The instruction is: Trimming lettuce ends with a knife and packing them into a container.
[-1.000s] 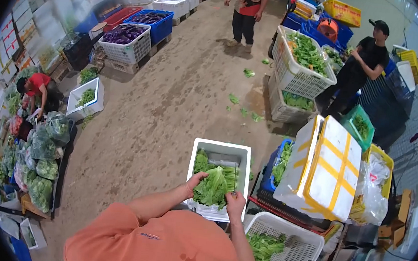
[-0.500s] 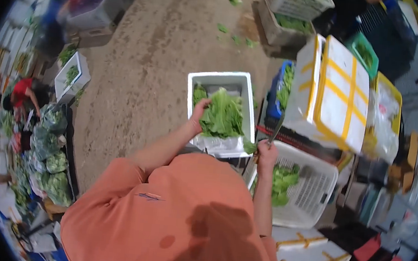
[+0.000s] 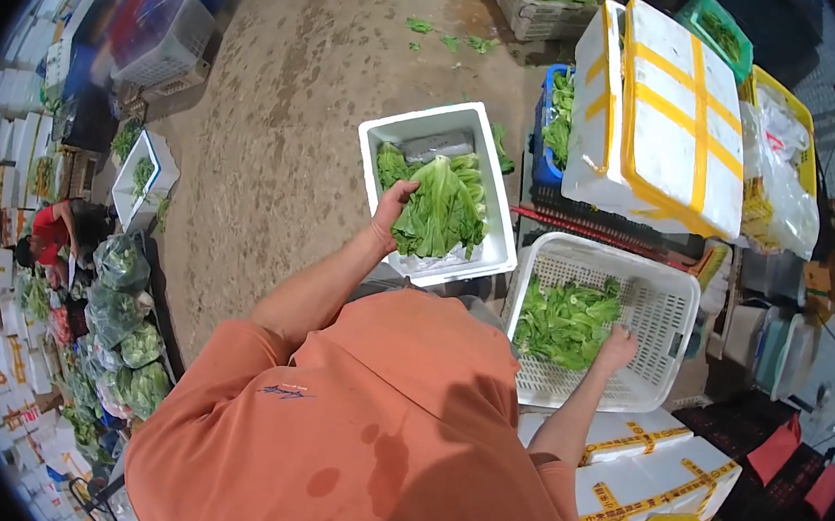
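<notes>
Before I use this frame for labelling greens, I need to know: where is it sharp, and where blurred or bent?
Head view: the left hand on the leafy greens in the white foam box is sharp; the right hand in the white plastic basket too. The blue crates at upper left are smeared. Straight edges bow near the dark round rim. Light is even, without glare.

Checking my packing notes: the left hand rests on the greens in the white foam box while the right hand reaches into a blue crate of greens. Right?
Not quite. In the head view the right hand reaches into a white plastic basket, not a blue crate. The left hand does rest on the greens in the white foam box.
</notes>
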